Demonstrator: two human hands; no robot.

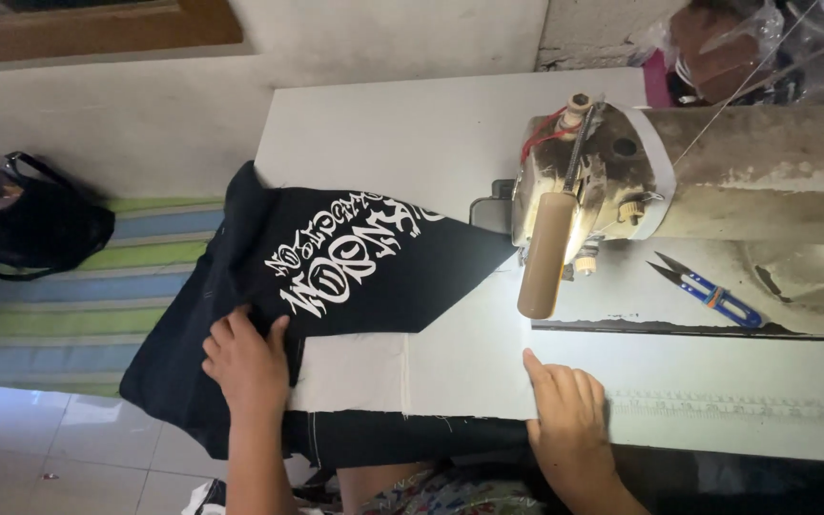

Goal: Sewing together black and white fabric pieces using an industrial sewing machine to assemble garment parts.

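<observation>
- White sewing table [383, 124] carries a sewing machine [622, 191].
- Black printed fabric [355, 262] lies left of the machine.
- Left hand [250, 362] presses flat on it, fingers spread.
- Right hand [569, 415] rests flat below the machine, holding nothing.
- Blue snips [712, 294] lie just beside it.

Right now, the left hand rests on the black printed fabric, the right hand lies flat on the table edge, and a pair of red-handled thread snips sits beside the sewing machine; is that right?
Not quite: the head view shows the thread snips have blue handles, not red. The rest holds: the left hand rests on the black printed fabric, the right hand lies flat on the table edge, and the snips sit beside the sewing machine.
</observation>
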